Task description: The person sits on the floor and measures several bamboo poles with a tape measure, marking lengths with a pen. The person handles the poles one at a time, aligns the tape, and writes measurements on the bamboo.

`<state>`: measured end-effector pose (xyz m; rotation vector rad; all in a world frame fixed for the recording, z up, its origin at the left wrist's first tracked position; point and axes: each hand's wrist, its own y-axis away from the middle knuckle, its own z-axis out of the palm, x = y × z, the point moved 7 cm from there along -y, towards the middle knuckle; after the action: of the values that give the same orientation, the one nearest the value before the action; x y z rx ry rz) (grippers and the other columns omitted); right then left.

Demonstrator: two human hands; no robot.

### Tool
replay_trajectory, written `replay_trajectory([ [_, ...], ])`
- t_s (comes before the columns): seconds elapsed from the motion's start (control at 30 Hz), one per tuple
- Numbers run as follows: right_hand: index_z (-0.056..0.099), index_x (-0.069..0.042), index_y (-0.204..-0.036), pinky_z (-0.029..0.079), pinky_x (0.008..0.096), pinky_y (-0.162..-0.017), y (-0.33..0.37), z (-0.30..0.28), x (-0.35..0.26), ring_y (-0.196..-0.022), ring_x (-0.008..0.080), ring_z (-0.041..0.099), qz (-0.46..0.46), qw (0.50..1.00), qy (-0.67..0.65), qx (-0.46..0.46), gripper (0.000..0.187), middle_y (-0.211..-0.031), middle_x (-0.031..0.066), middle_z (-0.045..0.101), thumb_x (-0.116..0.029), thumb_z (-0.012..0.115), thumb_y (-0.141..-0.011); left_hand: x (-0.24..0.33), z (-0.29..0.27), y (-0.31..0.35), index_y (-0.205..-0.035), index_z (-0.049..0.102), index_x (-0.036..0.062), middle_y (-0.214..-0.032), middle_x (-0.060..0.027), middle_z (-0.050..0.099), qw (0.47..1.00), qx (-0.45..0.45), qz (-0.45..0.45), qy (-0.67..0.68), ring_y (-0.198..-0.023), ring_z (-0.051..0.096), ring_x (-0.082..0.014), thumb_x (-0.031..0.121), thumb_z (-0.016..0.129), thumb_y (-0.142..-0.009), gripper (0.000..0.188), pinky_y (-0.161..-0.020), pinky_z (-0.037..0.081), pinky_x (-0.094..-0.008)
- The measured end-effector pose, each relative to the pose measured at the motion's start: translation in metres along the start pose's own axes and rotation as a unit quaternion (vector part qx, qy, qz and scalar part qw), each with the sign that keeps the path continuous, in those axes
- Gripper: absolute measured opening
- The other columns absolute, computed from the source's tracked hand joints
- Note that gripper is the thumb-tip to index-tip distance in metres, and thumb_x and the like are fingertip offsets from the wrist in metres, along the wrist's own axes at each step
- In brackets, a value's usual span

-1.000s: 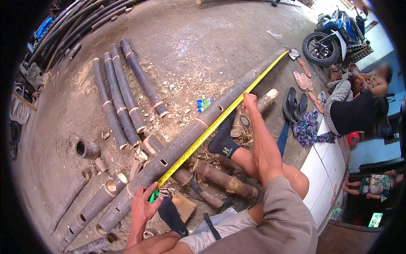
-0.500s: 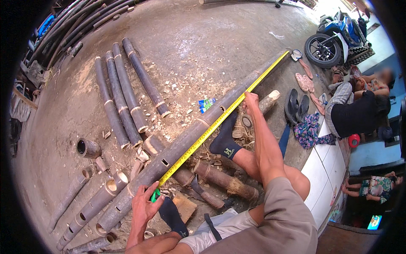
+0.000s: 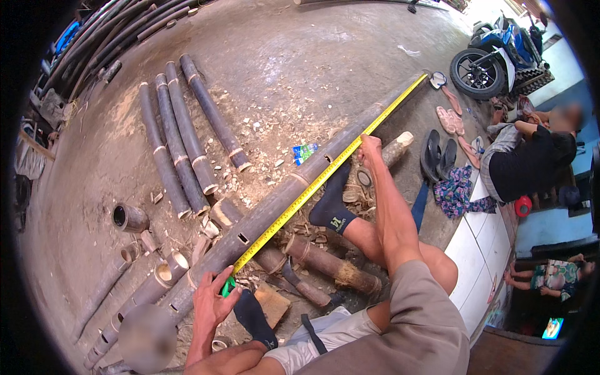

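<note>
- Left hand grips the green case beside the pole; right hand pinches the yellow tape farther up.
- Neither hand has visibly shifted, so the tape stays stretched along the pole, slanting over shorter pieces.
- A blurred patch now hides the pole's near end.

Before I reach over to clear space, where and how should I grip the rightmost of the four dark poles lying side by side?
I'd take the rightmost pole around mid-length, palm down, from its right side: it is long, round and lies on the ground, with the neighbouring pole on its left. The left hand and right hand are on the yellow tape measure.
</note>
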<state>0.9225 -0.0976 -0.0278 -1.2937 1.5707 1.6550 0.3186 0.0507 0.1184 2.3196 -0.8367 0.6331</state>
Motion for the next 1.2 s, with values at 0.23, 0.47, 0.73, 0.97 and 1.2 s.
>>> replay_trajectory([
  [0.23,0.060,-0.008,-0.085,0.034,0.0326,-0.039,0.001,0.000,0.003,-0.046,0.0118,0.044,0.004,1.000,-0.026,0.005,0.017,-0.063,0.0004,0.047,-0.019,0.057,-0.097,-0.006,0.003,0.000,-0.138,0.071,0.0195,-0.106,-0.0149,0.064,1.000,0.006,0.004,-0.004,-0.094,0.068,-0.0353,0.038,0.081,-0.081,0.060,-0.083,0.054,-0.0440],
  [0.47,0.055,-0.009,-0.081,0.036,0.0336,-0.040,-0.008,0.003,0.012,-0.046,0.0135,0.045,-0.030,0.999,-0.015,-0.024,0.024,-0.062,0.0001,0.045,-0.024,0.060,-0.100,-0.013,0.002,0.006,-0.140,0.069,0.0236,-0.106,-0.0153,0.064,0.999,0.018,0.021,-0.023,-0.095,0.067,-0.0367,0.036,0.081,-0.082,0.061,-0.083,0.055,-0.0453],
  [0.73,0.064,-0.009,-0.093,0.040,0.0288,-0.044,0.067,0.032,0.028,-0.050,0.0110,0.050,0.012,0.995,-0.051,-0.083,0.026,-0.064,-0.0020,0.049,-0.031,0.061,-0.106,-0.063,-0.022,0.014,-0.147,0.062,0.0332,-0.112,-0.0165,0.059,0.984,0.070,-0.016,-0.162,-0.104,0.065,-0.0387,0.040,0.079,-0.084,0.065,-0.085,0.056,-0.0505],
  [0.97,0.071,-0.002,-0.092,0.051,0.0422,-0.055,0.268,0.092,0.098,-0.058,0.0234,0.062,-0.064,0.935,0.266,-0.224,0.039,-0.061,0.0098,0.060,-0.037,0.062,-0.104,-0.093,-0.026,0.034,-0.145,0.064,0.0317,-0.110,-0.0164,0.058,0.982,0.063,-0.053,-0.173,-0.104,0.065,-0.0375,0.041,0.075,-0.087,0.059,-0.084,0.056,-0.0494],
  [1.2,0.058,0.001,-0.126,0.057,0.0570,-0.085,0.401,0.067,0.198,-0.104,0.0480,0.067,-0.202,0.661,0.644,-0.329,0.050,-0.111,0.0268,0.065,-0.034,0.071,-0.094,-0.113,-0.022,0.049,-0.144,0.065,0.0337,-0.109,-0.0168,0.058,0.982,0.052,-0.091,-0.158,-0.104,0.066,-0.0380,0.042,0.074,-0.086,0.059,-0.082,0.055,-0.0513],
])
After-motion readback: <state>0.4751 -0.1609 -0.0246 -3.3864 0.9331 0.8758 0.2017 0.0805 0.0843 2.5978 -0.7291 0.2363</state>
